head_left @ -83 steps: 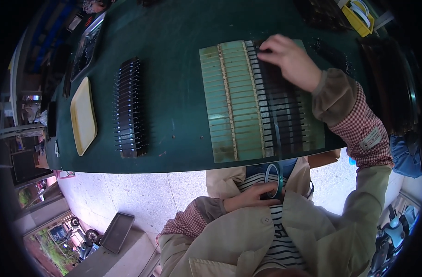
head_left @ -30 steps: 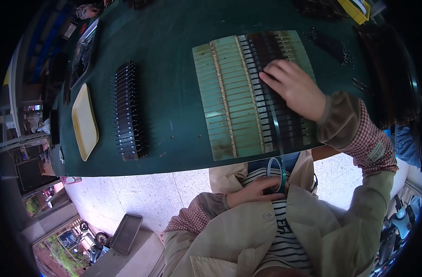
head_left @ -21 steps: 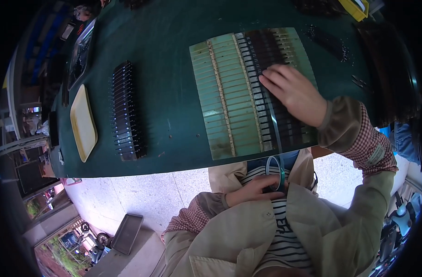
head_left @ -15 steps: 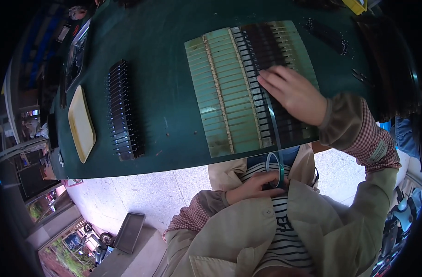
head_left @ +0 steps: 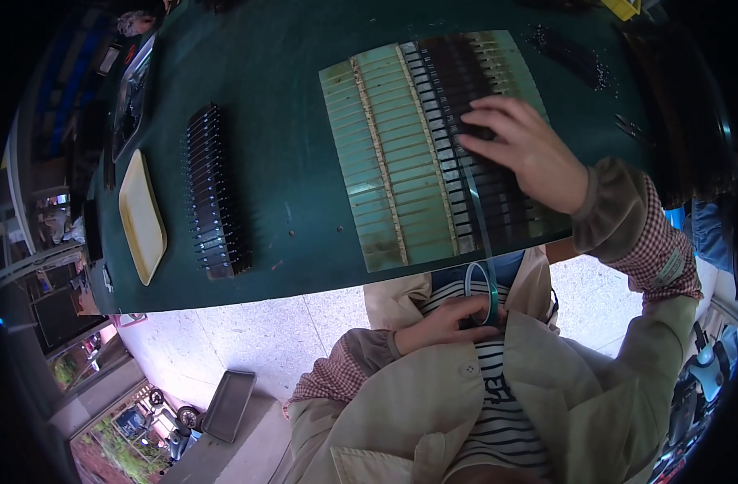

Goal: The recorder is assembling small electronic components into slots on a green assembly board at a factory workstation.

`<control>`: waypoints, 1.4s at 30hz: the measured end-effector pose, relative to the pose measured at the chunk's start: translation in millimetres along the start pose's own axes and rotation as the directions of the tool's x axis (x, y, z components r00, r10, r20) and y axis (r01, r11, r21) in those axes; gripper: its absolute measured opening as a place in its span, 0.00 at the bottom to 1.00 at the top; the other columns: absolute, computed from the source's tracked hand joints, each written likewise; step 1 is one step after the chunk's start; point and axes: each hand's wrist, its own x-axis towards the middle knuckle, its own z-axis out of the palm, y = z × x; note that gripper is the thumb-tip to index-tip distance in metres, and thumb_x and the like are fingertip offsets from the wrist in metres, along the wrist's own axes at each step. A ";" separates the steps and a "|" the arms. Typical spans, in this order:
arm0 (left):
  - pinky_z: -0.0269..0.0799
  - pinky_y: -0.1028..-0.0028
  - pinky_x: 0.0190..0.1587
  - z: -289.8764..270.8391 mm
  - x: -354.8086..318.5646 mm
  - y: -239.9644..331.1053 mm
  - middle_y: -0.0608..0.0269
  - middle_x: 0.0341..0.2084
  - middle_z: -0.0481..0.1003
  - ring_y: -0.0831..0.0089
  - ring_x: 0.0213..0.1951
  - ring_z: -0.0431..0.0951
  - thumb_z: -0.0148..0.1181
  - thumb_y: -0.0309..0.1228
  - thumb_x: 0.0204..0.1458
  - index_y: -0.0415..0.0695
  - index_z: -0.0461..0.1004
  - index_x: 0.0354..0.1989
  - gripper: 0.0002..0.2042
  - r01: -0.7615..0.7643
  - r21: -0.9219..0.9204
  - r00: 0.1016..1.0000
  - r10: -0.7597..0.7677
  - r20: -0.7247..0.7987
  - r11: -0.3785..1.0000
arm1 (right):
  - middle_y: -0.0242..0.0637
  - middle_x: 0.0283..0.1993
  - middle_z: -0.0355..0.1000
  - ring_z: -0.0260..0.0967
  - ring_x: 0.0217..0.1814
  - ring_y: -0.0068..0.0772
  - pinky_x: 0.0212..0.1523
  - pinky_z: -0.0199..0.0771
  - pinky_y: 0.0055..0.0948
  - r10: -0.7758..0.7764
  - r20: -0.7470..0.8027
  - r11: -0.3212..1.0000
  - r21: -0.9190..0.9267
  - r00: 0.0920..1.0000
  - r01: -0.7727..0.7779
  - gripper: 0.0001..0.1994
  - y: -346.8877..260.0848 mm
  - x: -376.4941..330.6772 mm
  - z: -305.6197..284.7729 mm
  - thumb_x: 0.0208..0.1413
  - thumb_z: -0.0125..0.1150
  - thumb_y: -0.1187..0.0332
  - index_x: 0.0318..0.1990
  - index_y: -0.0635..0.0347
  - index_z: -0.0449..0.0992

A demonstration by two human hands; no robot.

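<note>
My left hand (head_left: 443,325) is closed round a roll of green tape (head_left: 492,298) at the table's front edge, close to my body. From the roll a narrow strip of tape (head_left: 477,208) runs up onto a green slotted board (head_left: 383,101). On the board's right half lies a row of dark flat pieces (head_left: 458,68) with metal ends, and the strip's far end lies along them. Over these pieces hovers my right hand (head_left: 534,153), its fingers spread and apart, its thumb close to the strip's end. Whether a fingertip touches the pieces I cannot tell.
Left of the board, a bundle of dark pieces with shiny pins (head_left: 211,189) stands on the green table (head_left: 280,153). Further left is a cream tray (head_left: 143,218). Another dark bundle (head_left: 567,60) and tweezers (head_left: 631,129) lie at the right, with a yellow bin (head_left: 623,8) behind.
My right hand has shifted slightly right, and its fingers have spread off the tape's end. The board has shifted a little to the left. My left hand stays on the roll.
</note>
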 end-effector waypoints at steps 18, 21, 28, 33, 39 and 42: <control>0.66 0.77 0.45 -2.3 0.7 0.0 0.62 0.39 0.71 0.73 0.43 0.71 0.58 0.26 0.49 0.41 0.67 0.45 0.15 0.116 -0.019 0.992 -0.115 0.053 0.993 | 0.44 0.52 0.61 0.55 0.58 0.44 0.56 0.55 0.39 -0.026 0.071 0.999 0.037 0.997 0.023 0.24 -22.2 -13.2 4.6 0.39 0.48 0.77 0.50 0.68 0.65; 0.66 0.77 0.46 -2.4 -0.3 -2.0 0.62 0.39 0.70 0.74 0.43 0.71 0.57 0.26 0.49 0.41 0.67 0.45 0.14 0.134 -0.043 0.990 -0.132 0.055 0.990 | 0.43 0.52 0.61 0.56 0.57 0.43 0.55 0.57 0.39 -0.098 0.052 0.994 0.045 0.994 0.096 0.24 -17.1 -7.4 -8.7 0.38 0.48 0.77 0.49 0.69 0.65; 0.64 0.76 0.47 -2.5 0.7 4.8 0.62 0.40 0.70 0.75 0.44 0.70 0.57 0.26 0.49 0.40 0.67 0.45 0.14 0.164 -0.067 0.985 -0.160 0.059 0.984 | 0.43 0.51 0.62 0.57 0.56 0.43 0.55 0.59 0.37 -0.024 0.061 1.000 0.019 0.998 0.023 0.24 -21.3 -16.3 -8.0 0.37 0.50 0.76 0.48 0.67 0.67; 0.64 0.77 0.47 -3.6 1.5 3.7 0.62 0.40 0.69 0.75 0.44 0.69 0.57 0.26 0.49 0.40 0.67 0.45 0.14 0.154 -0.078 0.987 -0.150 0.052 0.985 | 0.45 0.51 0.61 0.57 0.55 0.43 0.56 0.58 0.37 -0.092 0.122 0.986 -0.127 0.988 0.107 0.24 -43.9 -22.7 4.3 0.38 0.50 0.75 0.48 0.69 0.66; 0.64 0.77 0.47 -3.5 1.0 1.4 0.62 0.41 0.69 0.75 0.44 0.69 0.57 0.26 0.49 0.40 0.67 0.46 0.15 0.166 -0.032 0.985 -0.164 0.062 0.986 | 0.46 0.50 0.61 0.57 0.55 0.43 0.56 0.56 0.41 -0.047 0.123 0.998 0.053 0.991 0.041 0.24 -35.6 -24.7 -3.4 0.40 0.49 0.73 0.49 0.72 0.65; 0.65 0.77 0.46 -1.1 -0.2 0.7 0.63 0.40 0.69 0.75 0.44 0.69 0.57 0.26 0.49 0.40 0.67 0.45 0.15 0.146 -0.062 0.989 -0.143 0.044 0.987 | 0.46 0.50 0.61 0.57 0.55 0.43 0.56 0.56 0.42 -0.109 0.128 0.994 0.018 0.986 0.108 0.24 -41.5 -28.1 3.1 0.40 0.48 0.73 0.49 0.71 0.65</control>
